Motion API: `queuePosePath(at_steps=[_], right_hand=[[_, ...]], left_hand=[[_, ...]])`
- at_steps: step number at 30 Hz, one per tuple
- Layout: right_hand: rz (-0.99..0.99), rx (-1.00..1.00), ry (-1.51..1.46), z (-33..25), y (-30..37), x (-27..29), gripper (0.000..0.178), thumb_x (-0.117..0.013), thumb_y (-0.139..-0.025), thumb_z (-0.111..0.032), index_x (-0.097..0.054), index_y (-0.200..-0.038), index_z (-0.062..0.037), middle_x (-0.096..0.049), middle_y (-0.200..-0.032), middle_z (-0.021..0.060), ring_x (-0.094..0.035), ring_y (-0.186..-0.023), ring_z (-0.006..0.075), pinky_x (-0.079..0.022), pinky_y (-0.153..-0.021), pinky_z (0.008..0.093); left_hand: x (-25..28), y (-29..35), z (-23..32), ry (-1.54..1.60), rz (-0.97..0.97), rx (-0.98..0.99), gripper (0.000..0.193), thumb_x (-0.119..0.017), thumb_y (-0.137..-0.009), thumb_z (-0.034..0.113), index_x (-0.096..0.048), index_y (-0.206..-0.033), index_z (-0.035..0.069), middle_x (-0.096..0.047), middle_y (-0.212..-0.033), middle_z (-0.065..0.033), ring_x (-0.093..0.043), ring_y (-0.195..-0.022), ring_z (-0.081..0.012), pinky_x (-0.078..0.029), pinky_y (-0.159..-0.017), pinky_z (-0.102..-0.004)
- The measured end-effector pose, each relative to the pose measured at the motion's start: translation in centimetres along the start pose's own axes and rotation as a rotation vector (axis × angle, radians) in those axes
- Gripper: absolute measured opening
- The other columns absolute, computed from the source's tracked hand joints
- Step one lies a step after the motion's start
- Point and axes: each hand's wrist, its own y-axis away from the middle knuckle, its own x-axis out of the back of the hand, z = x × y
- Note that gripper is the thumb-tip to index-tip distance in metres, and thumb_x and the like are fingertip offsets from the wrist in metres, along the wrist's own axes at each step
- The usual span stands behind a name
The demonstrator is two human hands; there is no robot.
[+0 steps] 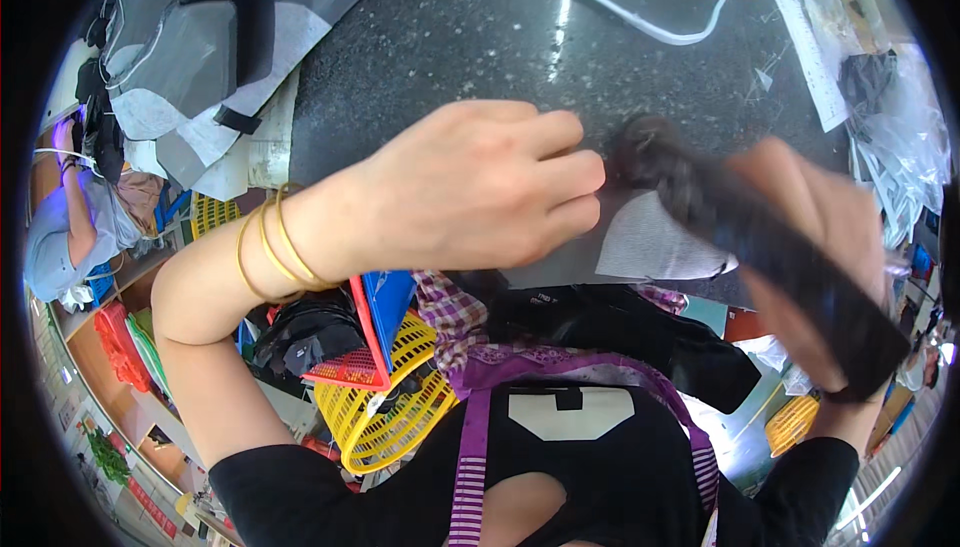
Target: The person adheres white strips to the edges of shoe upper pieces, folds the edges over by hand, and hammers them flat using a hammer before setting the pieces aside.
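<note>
My left hand (490, 182), with gold bangles (275, 242) on its wrist, is closed in a fist above the dark tabletop (430, 57). Whatever its curled fingers might hold is hidden. Farther right, my right hand (800, 217) is smeared by motion. A long black strip (800, 267) slants across it, broad near the wrist and bunched at its far end close to my left hand; the right fingers appear closed on it, partly covered. Between the hands, a pale grey piece of fabric (655, 242) lies by the near table edge.
Grey and black fabric panels (190, 57) are piled at the far left. A white cord (640, 22) curves across the tabletop's far side. Clear plastic bags (895, 117) lie at the right. Yellow baskets (375, 437) stand below the table edge, beside a blue-and-red basket (385, 317).
</note>
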Motion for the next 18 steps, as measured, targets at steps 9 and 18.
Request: queuePosePath(at_steps=[9,18], right_hand=[[-0.05,-0.116,-0.172,-1.9,-0.5,-1.3,0.02,-0.066,-0.077,-0.01,-0.059,-0.095,-0.0054,-0.061,-0.085,0.0148,-0.059,-0.081,0.0383,-0.044,-0.071,0.0414],[-0.08,-0.181,-0.135,-3.2,0.7,0.3,0.015,-0.064,-0.078,-0.007,-0.058,-0.092,-0.0046,-0.06,-0.082,0.0146,-0.059,-0.077,0.0356,-0.044,-0.07,0.0381]], left_hand=[[-0.1,2.4,-2.3,0.097,0.127,-0.032,0.023,-0.07,-0.071,0.011,-0.062,-0.09,0.003,-0.06,-0.096,-0.0083,-0.06,-0.081,-0.0261,-0.052,-0.063,-0.0335],[-1.8,2.6,1.7,0.205,0.495,0.347,0.032,-0.079,-0.066,0.005,-0.069,-0.096,0.006,-0.063,-0.091,-0.0068,-0.06,-0.08,-0.0265,-0.048,-0.07,-0.036]])
